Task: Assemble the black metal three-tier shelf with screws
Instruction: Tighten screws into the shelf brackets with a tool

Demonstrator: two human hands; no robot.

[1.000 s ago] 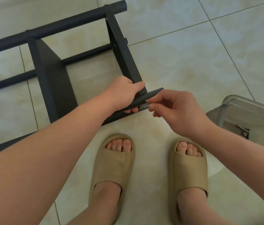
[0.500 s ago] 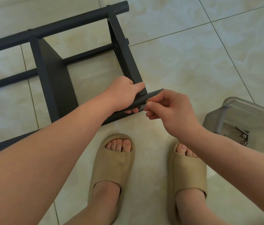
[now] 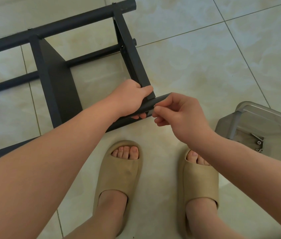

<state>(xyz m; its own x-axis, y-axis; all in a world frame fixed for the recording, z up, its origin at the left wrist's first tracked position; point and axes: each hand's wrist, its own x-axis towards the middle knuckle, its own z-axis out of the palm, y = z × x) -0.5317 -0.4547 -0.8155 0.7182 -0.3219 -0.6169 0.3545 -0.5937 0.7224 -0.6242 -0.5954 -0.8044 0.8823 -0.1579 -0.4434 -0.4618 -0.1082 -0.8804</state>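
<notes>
Black shelf frame (image 3: 58, 80) lies on its side on the tiled floor (image 3: 196, 57). Left hand (image 3: 131, 99) grips the near tube (image 3: 160, 100) at the corner joint, fingers curled beneath, thumb on top. Right hand (image 3: 184, 116), thumb and forefinger narrowed to a pinch, holds a small grey piece (image 3: 151, 112) against the tube's side, just beside the left fingers. The piece is mostly hidden, so its type cannot be told.

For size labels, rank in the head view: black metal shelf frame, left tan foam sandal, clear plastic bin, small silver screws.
1. black metal shelf frame
2. left tan sandal, clear plastic bin: alike; bin cropped
3. silver screws
</notes>
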